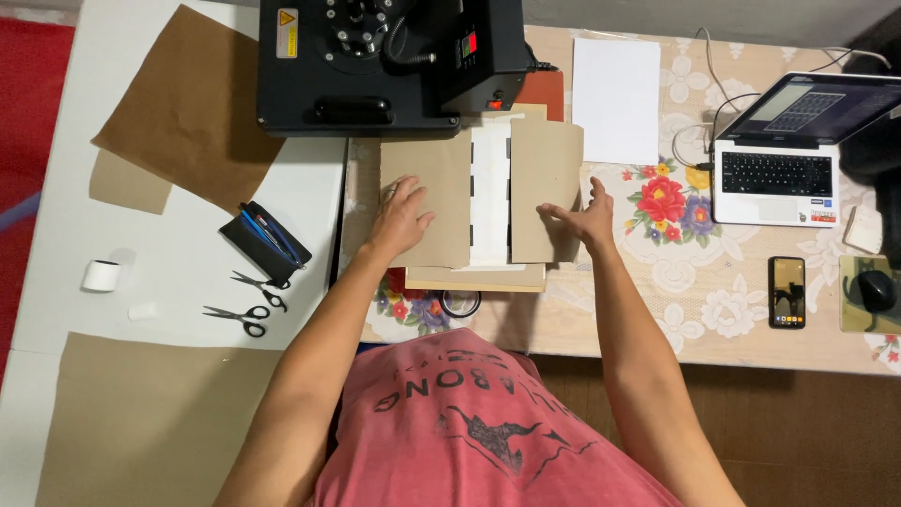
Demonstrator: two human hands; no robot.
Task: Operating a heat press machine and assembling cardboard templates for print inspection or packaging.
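Note:
A sheet of brown paper [441, 188] lies folded in two flaps over a white strip [491, 192] with dark marks along its edges, on a tan board [474, 277] in front of a black heat press [375, 66]. My left hand [402, 218] rests flat on the left flap, fingers spread. My right hand [584, 218] presses the right flap [544, 169] at its lower right edge, fingers apart. Neither hand grips anything.
Two pairs of scissors [251, 300], a dark pencil case [263, 242] and a white tape roll [100, 275] lie on the white table at left, with large brown sheets [188, 113]. A white sheet [617, 99], laptop [784, 155], phone [786, 291] and mouse [875, 289] sit at right on the floral cloth.

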